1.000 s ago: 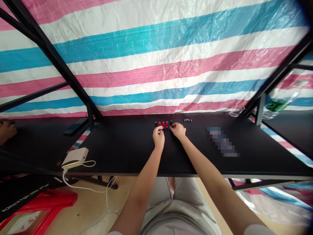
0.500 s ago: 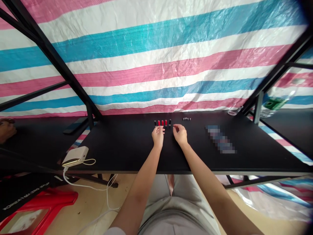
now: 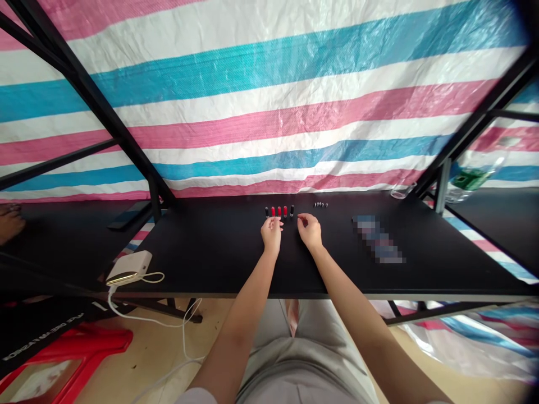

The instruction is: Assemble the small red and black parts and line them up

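Observation:
A short row of small upright cylinders stands near the back of the black table (image 3: 202,241). A black cylinder (image 3: 266,211) is at its left end, several red cylinders (image 3: 279,211) are in the middle, and a taller black cylinder (image 3: 292,210) is at the right end. My left hand (image 3: 272,231) rests just in front of the red ones, fingers loosely curled and apart. To the right of the row, my right hand (image 3: 310,229) lies with bent fingers beside the taller black cylinder. Nothing shows in either hand. Behind my right hand lie several small silvery pieces (image 3: 320,205).
A blurred-out flat object (image 3: 379,238) lies on the right. On the left are a white box with a cable (image 3: 130,266) and a dark phone-like slab (image 3: 128,216). Black frame bars flank the table. Another person's hand (image 3: 10,223) is at far left; a plastic bottle (image 3: 471,177) stands at far right.

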Available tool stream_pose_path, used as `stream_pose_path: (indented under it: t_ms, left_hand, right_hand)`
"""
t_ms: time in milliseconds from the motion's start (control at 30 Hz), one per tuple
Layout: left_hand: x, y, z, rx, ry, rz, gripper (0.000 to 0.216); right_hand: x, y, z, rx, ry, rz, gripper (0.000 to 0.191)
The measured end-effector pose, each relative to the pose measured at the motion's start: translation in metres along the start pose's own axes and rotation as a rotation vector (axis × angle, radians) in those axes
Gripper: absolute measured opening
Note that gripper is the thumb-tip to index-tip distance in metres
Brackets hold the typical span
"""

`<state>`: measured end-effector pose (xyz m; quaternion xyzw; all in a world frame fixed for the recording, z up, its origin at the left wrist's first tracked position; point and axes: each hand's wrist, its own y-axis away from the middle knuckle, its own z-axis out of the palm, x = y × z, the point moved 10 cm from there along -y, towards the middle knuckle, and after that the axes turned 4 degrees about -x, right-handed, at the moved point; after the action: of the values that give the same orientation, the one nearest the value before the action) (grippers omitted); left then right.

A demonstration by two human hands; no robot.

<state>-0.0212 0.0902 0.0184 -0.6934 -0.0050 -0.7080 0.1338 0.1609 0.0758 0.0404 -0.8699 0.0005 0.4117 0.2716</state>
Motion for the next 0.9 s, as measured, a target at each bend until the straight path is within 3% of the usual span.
stream_pose_path:
  t_ms: [200,633,800,900]
  left_hand:
    - [-0.002,0.000,-0.002,0.019,0.059,-0.015,0.020]
    - [-0.006,-0.001,-0.006,0.063,0.103,-0.062,0.018]
    - [-0.006,-0.001,-0.006,0.067,0.120,-0.070,0.018]
    - [-0.006,-0.002,-0.006,0.066,0.130,-0.070,0.017]
  right_hand:
    - [0.000,0.000,0.004,-0.028,0.062,-0.008,0.022]
    - [0.001,0.011,0.053,-0.427,0.392,-0.020,0.041]
    - [-0.003,0.008,0.058,-0.434,0.398,-0.029,0.041]
    - [-0.006,0.005,0.050,-0.355,0.335,-0.036,0.038]
